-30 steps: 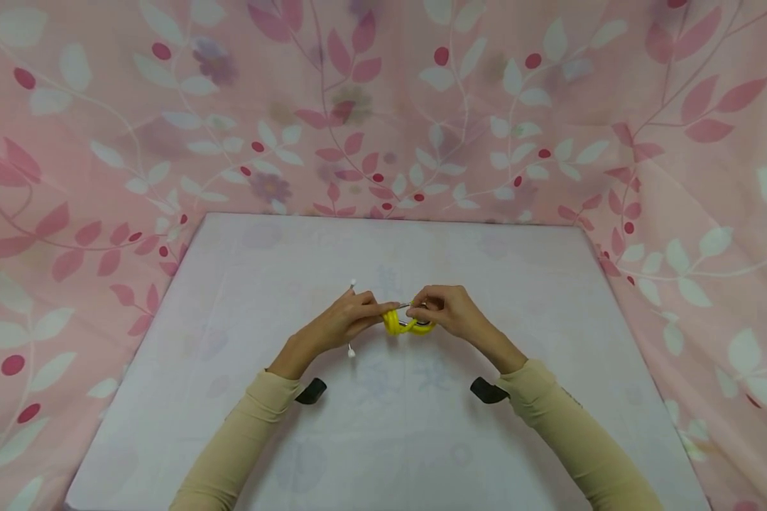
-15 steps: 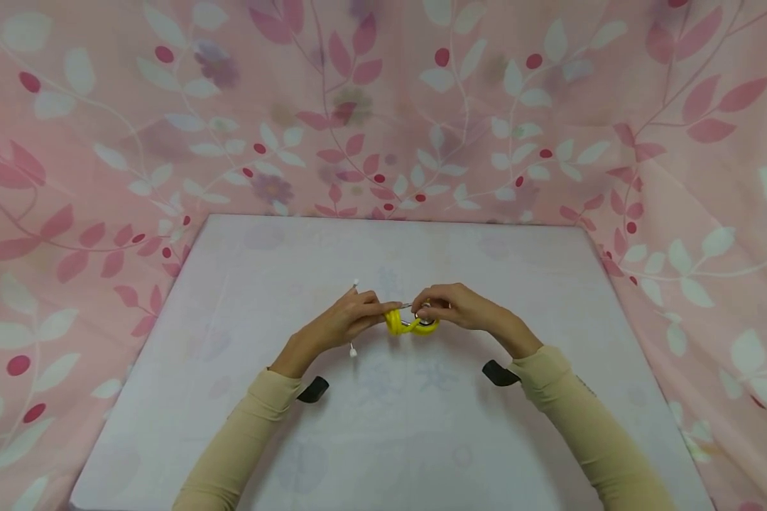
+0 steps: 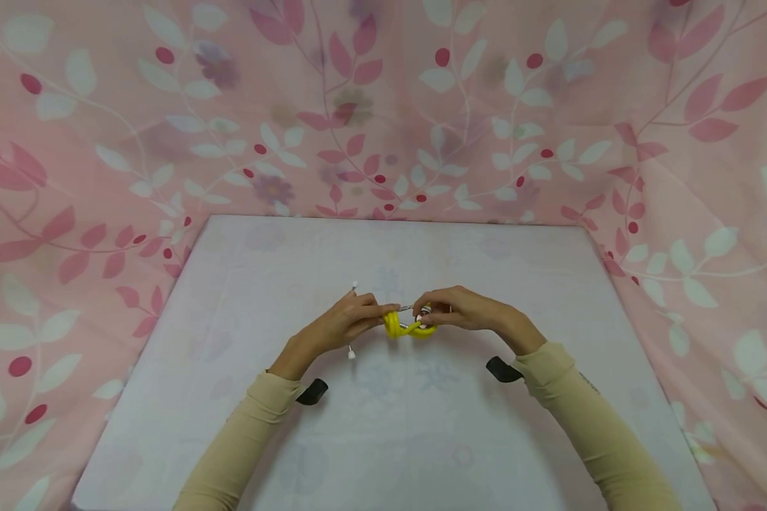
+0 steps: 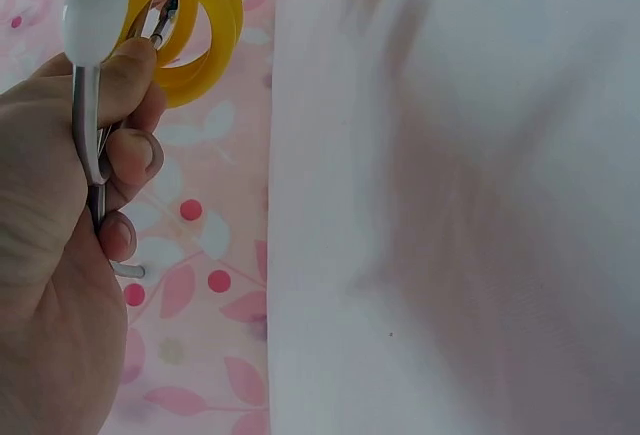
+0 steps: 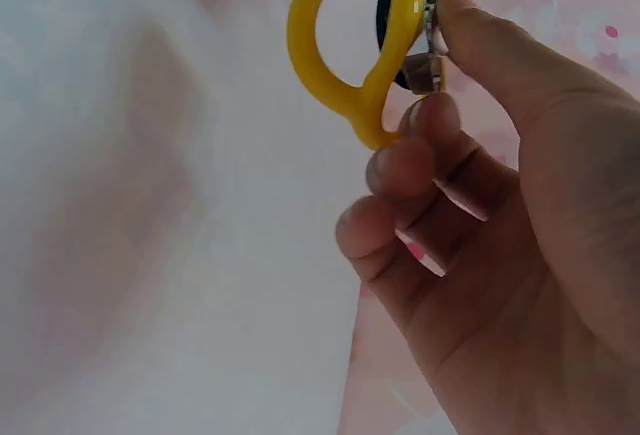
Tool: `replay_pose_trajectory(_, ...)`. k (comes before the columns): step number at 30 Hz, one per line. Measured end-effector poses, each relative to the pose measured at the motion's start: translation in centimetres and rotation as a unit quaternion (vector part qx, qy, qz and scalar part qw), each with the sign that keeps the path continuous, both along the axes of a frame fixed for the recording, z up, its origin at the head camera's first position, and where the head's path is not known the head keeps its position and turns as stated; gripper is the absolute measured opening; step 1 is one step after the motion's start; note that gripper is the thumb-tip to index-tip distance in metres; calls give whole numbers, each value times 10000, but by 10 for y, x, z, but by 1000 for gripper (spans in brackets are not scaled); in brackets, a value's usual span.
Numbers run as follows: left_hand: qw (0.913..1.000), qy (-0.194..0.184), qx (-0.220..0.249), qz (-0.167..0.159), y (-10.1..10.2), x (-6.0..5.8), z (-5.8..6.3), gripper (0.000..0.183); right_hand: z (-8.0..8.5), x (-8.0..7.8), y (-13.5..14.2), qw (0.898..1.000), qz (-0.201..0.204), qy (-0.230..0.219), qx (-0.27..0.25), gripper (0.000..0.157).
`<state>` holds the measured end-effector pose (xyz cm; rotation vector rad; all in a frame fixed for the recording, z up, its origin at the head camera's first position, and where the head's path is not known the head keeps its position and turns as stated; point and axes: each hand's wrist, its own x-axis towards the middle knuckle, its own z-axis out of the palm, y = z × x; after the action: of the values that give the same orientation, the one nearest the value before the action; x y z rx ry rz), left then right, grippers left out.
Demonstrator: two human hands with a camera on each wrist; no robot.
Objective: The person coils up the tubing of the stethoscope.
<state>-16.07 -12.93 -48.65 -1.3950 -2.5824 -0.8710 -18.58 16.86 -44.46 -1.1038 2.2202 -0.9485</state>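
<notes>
My left hand [image 3: 351,318] grips a metal rod piece with white end caps [image 4: 95,23]; one bent end shows below the fingers in the left wrist view. Beyond its fingertips are thick, glossy yellow loops [image 3: 393,324], with metal rod visible between the two hands. My right hand [image 3: 463,307] is at the right end of these loops. In the right wrist view, the thumb and index finger hold a small metal part [image 5: 425,73] beside a dark rounded piece [image 5: 386,25], and other fingertips lie near the base of a yellow loop [image 5: 318,35]. How the parts join is hidden.
Both hands are raised over a pale cloth-covered table [image 3: 383,440]. A pink leaf-patterned curtain [image 3: 383,106] hangs behind it and on both sides. Dark straps or mounts [image 3: 312,392] stick out near both wrists.
My right wrist and forearm have swung outward to the right and slightly up, while the fingers stay at the loops. The left hand has hardly moved.
</notes>
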Motion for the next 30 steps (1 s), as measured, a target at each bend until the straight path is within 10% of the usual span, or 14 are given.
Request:
replay_pose_trajectory(13, 9999, 128, -52, 75, 0, -4, 6, 42, 10, 13, -4, 9888, -314, 1243, 767, 49)
replay_pose_trajectory(23, 9999, -87, 8, 91, 1, -5, -1, 40, 8, 17, -4, 9770, -303, 1982, 727, 38)
replay_pose_trajectory(30, 9995, -212, 139, 176, 0, -6, -3, 42, 2, 20, -6, 9855, -537, 1538, 472, 38)
